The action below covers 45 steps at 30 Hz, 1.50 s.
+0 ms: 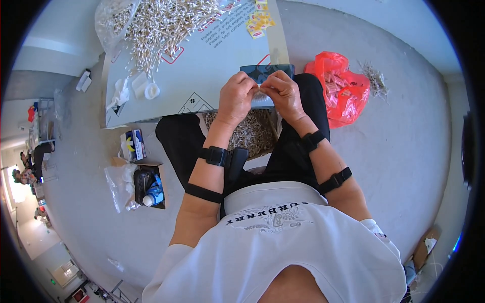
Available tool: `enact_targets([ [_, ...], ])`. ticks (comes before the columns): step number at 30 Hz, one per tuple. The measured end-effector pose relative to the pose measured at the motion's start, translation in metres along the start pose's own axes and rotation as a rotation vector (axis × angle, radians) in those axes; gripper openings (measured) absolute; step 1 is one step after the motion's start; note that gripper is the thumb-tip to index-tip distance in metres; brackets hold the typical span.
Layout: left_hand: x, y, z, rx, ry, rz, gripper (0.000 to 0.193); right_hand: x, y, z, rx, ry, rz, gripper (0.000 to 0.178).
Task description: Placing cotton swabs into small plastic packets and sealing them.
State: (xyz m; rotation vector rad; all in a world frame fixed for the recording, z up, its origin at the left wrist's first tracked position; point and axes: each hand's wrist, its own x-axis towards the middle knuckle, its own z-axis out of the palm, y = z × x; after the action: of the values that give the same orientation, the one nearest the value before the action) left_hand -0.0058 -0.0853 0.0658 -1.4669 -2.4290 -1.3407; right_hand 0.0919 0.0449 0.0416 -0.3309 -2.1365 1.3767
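Both my hands meet over the near edge of the table point(222, 65), fingertips pinched close together. My left hand point(235, 98) and my right hand point(284, 97) are closed on a small pale, see-through piece that looks like a little plastic bag point(259, 96); its contents cannot be made out. Just beyond the fingers lies a dark blue-green flat piece point(255, 73). A large heap of cotton swabs point(156, 25) covers the table's far left, partly inside a clear plastic bag point(108, 17). Below my hands, between my knees, a box holds more loose cotton swabs point(247, 132).
Small yellow packets point(260, 22) lie at the table's far right. A white roll point(151, 91) and crumpled white item point(119, 94) sit at its left. A red plastic bag point(348, 101) of pink packets stands right, beside scattered swabs point(374, 81). Left on the floor are boxes point(133, 145).
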Motion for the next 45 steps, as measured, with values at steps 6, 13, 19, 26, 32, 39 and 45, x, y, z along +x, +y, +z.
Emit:
enact_targets([
  [6, 0.012, -0.005, -0.004, 0.261, -0.061, 0.136, 0.012, 0.011, -0.022, -0.002, -0.334, 0.041, -0.328, 0.008],
  [13, 0.004, -0.009, -0.003, 0.17, -0.107, 0.08, 0.011, 0.007, -0.005, 0.0, -0.443, -0.063, -0.21, 0.012],
  [19, -0.003, -0.008, -0.002, -0.047, -0.025, -0.072, 0.032, 0.011, -0.007, 0.0, -0.368, -0.047, -0.055, 0.01],
  [26, -0.009, -0.011, 0.012, -0.045, -0.005, -0.181, 0.029, 0.008, -0.013, 0.0, -0.345, -0.05, -0.053, 0.01],
  [32, -0.013, -0.003, 0.022, 0.105, 0.105, -0.077, 0.022, 0.007, -0.014, 0.001, -0.289, -0.052, -0.064, 0.01],
  [39, -0.015, -0.002, 0.03, 0.135, 0.168, -0.031, 0.021, 0.006, -0.014, 0.001, -0.275, -0.044, -0.07, 0.008],
  [45, -0.015, -0.004, 0.032, 0.182, 0.178, 0.033, 0.022, 0.006, -0.013, 0.005, -0.268, -0.055, -0.076, 0.006],
])
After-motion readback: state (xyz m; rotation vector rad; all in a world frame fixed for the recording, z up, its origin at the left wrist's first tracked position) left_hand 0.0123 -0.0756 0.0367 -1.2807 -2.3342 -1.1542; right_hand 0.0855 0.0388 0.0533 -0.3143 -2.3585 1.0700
